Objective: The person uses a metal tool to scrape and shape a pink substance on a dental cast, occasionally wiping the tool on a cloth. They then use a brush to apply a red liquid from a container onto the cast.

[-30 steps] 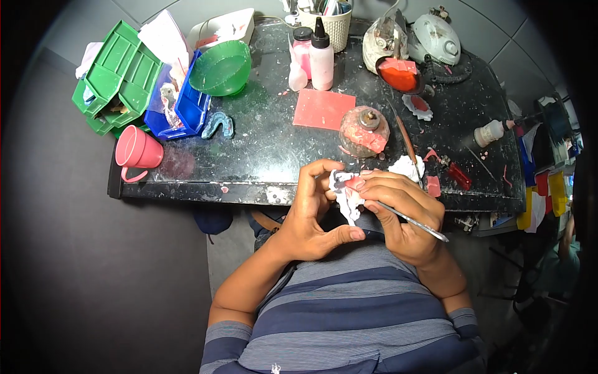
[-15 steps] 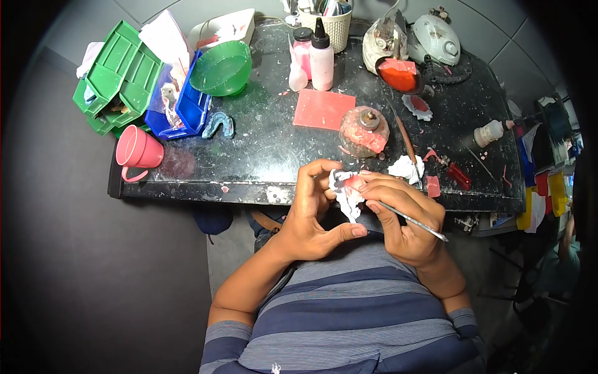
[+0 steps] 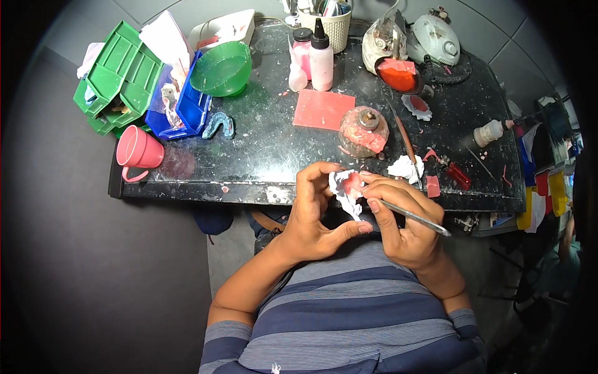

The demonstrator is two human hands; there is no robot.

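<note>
My left hand (image 3: pixel 314 218) holds a white plaster dental cast (image 3: pixel 346 198) with pink wax on its inner surface, thumb at its lower end and fingers round its far side. In my right hand (image 3: pixel 405 218) is a slim metal wax carver (image 3: pixel 416 217), gripped like a pen; its handle end sticks out to the lower right. The carver's working tip is hidden near the cast by my fingers, which are at the cast's right edge. Just beyond the hands stands a glass spirit burner (image 3: pixel 364 132) with pink wax on it, beside a flat pink wax sheet (image 3: pixel 324 109).
Right of the burner lie a wooden-handled tool (image 3: pixel 405 138), a white crumpled piece (image 3: pixel 406 168) and a red lighter (image 3: pixel 459 176). A pink mug (image 3: pixel 140 151), blue bin (image 3: pixel 179 118), green bowl (image 3: pixel 221 70) and blue arch-shaped piece (image 3: pixel 218 125) stand left. Bottles (image 3: pixel 321 62) stand at the back.
The cast has turned slightly in my left hand, showing more of the pink wax. The carver's handle end has shifted a little right.
</note>
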